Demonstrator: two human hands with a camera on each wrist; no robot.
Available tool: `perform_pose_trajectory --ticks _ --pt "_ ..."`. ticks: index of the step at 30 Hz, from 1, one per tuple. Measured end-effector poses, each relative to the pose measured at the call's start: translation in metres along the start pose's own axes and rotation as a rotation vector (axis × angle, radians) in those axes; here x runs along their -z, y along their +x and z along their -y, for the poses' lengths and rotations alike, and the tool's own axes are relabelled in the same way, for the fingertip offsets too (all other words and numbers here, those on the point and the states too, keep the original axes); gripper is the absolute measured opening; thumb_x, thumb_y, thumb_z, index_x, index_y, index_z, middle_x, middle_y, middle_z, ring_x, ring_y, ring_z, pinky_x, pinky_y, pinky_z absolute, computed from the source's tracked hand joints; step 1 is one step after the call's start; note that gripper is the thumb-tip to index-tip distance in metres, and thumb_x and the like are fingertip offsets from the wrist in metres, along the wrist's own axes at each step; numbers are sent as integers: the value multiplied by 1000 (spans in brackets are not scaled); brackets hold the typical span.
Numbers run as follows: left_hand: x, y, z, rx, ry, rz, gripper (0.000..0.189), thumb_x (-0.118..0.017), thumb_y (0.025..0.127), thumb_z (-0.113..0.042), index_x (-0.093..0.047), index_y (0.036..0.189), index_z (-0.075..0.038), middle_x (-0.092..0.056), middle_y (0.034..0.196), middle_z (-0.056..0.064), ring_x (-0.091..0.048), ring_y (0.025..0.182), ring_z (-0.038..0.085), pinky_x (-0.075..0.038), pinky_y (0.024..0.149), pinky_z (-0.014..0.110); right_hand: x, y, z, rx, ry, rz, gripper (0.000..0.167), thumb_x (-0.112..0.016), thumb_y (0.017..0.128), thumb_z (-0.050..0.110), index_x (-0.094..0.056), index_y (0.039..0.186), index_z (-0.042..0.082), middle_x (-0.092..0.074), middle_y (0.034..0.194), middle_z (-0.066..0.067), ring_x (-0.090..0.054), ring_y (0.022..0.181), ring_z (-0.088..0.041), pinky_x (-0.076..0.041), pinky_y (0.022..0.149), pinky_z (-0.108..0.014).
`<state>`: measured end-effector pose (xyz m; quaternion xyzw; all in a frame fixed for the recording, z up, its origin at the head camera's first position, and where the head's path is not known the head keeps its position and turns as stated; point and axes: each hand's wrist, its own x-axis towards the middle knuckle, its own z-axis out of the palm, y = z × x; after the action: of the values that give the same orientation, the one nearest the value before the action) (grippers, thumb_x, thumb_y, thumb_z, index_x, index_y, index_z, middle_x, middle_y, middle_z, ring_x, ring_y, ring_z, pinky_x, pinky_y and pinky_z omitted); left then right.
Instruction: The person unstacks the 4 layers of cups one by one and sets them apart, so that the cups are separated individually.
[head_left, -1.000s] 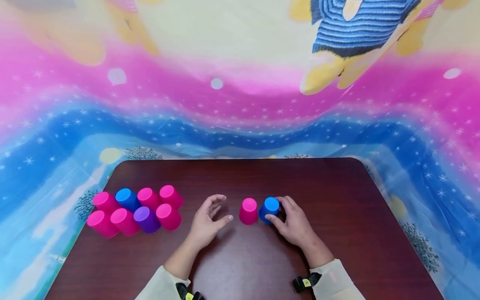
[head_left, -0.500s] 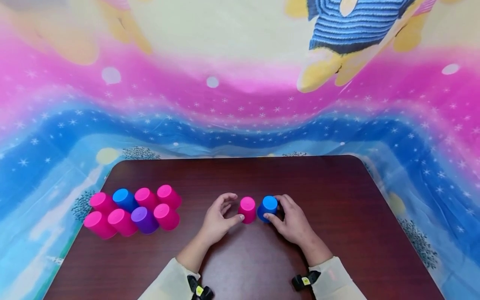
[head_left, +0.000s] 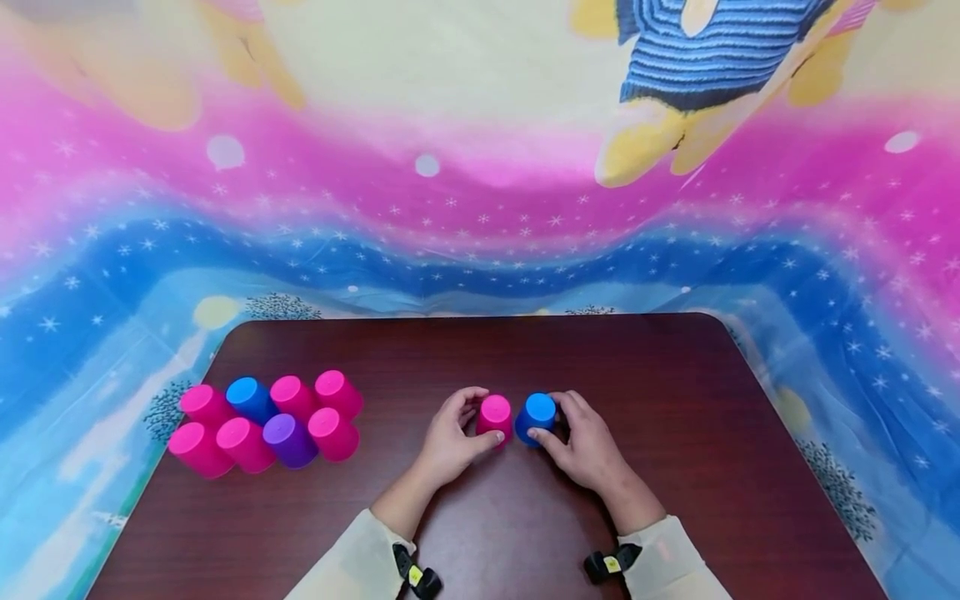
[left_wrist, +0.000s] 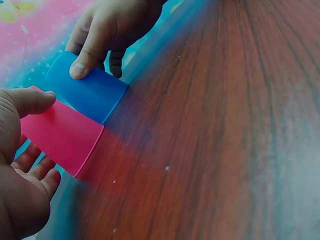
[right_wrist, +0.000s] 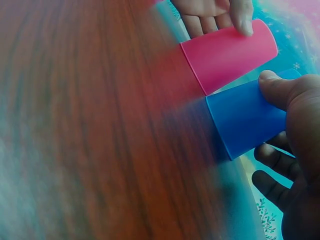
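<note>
A pink cup (head_left: 495, 417) stands upside down near the middle of the table, with a blue cup (head_left: 537, 418) upside down close to its right. My left hand (head_left: 450, 442) grips the pink cup from the left, thumb on the near side and fingers behind. From the right, my right hand (head_left: 588, 442) holds the blue cup between thumb and fingers. In the left wrist view both the pink cup (left_wrist: 65, 134) and the blue cup (left_wrist: 87, 89) rest rim-down on the table. The right wrist view shows my right thumb pressed on the blue cup (right_wrist: 245, 117).
On the table's left side, several upside-down cups stand in two rows: mostly pink ones (head_left: 333, 433), plus another blue cup (head_left: 252, 402) and a purple cup (head_left: 289, 440). Behind the dark wooden table (head_left: 637, 358) hangs a printed cloth (head_left: 450, 217).
My left hand has moved right, from beside the pink cup to a hold on it. My right hand stays on the blue cup, and both cups have kept their places.
</note>
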<state>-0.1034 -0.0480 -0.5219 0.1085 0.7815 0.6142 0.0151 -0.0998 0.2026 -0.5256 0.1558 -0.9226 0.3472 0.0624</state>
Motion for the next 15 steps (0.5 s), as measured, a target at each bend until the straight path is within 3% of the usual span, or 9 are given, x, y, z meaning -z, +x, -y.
perform_pose_trajectory --ticks 7,15 --pt "-2 -1 -2 31 45 -2 60 -89 81 -9 -60 133 -15 -61 132 6 -59 126 28 -49 110 45 1 0 1 11 11 -2 57 -78 93 43 -56 136 13 -59 120 0 -63 107 -21 -58 94 -46" --pt "4 -4 -3 51 29 -33 59 -89 81 -12 -61 132 -16 -60 132 6 -60 125 29 -50 109 47 1 -1 0 30 10 -15 56 -79 92 39 -56 135 12 -59 119 -1 -63 104 -22 -58 92 -45"
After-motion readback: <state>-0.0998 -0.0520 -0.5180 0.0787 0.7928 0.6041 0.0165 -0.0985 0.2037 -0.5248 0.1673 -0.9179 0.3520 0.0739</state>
